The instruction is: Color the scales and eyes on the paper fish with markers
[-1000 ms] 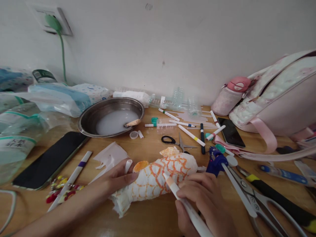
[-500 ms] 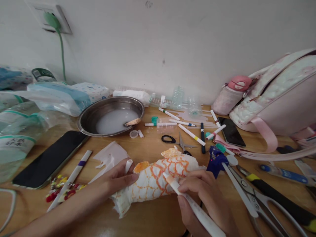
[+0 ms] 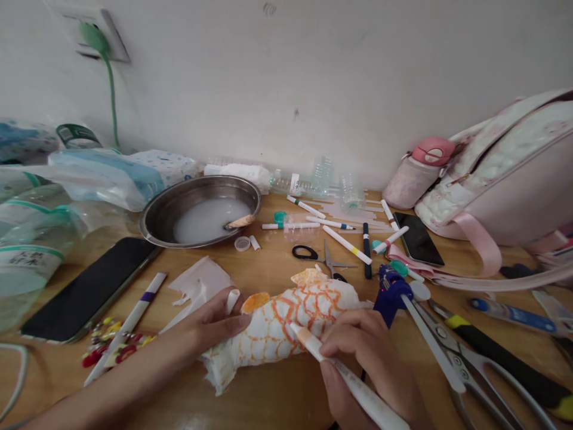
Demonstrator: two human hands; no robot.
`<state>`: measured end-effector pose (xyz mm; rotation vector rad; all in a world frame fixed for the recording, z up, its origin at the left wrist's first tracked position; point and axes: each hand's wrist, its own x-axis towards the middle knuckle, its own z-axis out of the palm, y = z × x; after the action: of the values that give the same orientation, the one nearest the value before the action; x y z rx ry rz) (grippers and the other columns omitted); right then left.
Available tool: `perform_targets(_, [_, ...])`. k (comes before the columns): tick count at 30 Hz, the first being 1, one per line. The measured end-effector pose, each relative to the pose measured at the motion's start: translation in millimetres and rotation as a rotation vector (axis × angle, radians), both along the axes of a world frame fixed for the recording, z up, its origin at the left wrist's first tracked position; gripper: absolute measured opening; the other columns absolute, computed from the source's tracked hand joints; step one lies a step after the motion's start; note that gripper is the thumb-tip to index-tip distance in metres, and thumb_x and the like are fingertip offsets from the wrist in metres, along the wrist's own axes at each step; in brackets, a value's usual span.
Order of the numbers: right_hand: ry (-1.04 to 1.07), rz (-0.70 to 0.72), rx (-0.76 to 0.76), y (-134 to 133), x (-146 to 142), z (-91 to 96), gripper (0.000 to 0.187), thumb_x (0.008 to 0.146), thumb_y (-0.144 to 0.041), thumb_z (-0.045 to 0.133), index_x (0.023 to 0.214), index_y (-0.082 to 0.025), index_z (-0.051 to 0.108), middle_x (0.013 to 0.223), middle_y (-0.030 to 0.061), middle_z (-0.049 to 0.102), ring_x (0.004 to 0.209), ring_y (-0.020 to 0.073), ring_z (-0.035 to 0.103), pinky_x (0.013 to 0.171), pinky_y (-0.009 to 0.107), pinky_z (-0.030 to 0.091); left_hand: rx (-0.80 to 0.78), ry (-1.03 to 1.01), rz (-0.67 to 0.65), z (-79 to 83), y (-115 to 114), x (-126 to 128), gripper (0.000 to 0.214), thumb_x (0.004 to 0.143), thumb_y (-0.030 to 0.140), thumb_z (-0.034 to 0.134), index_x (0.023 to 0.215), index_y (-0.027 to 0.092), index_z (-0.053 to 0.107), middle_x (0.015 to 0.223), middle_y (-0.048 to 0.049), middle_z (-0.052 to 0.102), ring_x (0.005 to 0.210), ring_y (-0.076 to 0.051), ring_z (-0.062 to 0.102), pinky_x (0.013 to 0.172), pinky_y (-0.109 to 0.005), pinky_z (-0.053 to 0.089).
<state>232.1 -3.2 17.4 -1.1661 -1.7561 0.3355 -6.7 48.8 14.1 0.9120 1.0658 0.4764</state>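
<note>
The fish [image 3: 268, 331] slants lengthwise, blunt end apparently up-right; left grip [image 3: 219, 319] holds it, right grip [image 3: 369, 352] pinches a marker [image 3: 360, 388].

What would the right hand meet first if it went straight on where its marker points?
Probably the fish, straight ahead of the right hand and its marker; whether they already touch is unclear.

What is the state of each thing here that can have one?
White fish craft with orange scales: partly coloured, in left hand.
White marker with peach band: uncapped, in right hand.
Round steel basin: holding cloudy liquid.
Black-handled steel scissors: open.
Green plug: in white wall socket.
Left flat black phone: screen dark.
Right flat black phone: screen dark.
Pink bottle: lid closed.
</note>
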Motion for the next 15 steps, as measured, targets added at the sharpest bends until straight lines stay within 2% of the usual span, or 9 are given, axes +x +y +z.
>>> perform_targets(5, [-0.004, -0.007, -0.024, -0.3, -0.4, 1.4, 0.013, 0.086, -0.014, 0.046, 0.087, -0.025, 0.053, 0.077, -0.0044, 0.059, 0.078, 0.0129, 0.056, 0.077, 0.032, 0.041, -0.048, 0.040, 0.093, -0.4, -0.6, 3.0, 0.051, 0.063, 0.060, 0.082, 0.081, 0.023, 0.051, 0.072, 0.0087, 0.062, 0.069, -0.012, 0.056, 0.062, -0.021, 0.041])
perform_targets(8, [-0.023, 0.055, -0.010, 0.0, -0.2, 2.1, 0.014, 0.085, -0.012, 0.048, 0.086, -0.025, 0.052, 0.074, -0.0057, 0.057, 0.076, 0.0112, 0.054, 0.076, 0.031, 0.039, -0.051, 0.051, 0.103, -2.2, -1.0, 3.5, 0.048, 0.065, 0.058, 0.081, 0.079, 0.024, 0.050, 0.069, 0.0097, 0.062, 0.066, -0.011, 0.055, 0.060, -0.020, 0.038])
perform_targets(15, [-0.017, 0.078, -0.004, 0.3, 0.3, 0.6, 0.014, 0.084, -0.011, 0.047, 0.087, -0.024, 0.052, 0.074, -0.0051, 0.057, 0.075, 0.0115, 0.054, 0.076, 0.031, 0.039, -0.059, 0.040, 0.112, 2.0, -1.5, 5.0, 0.050, 0.062, 0.058, 0.083, 0.077, 0.023, 0.050, 0.068, 0.0096, 0.061, 0.064, -0.011, 0.054, 0.059, -0.019, 0.040])
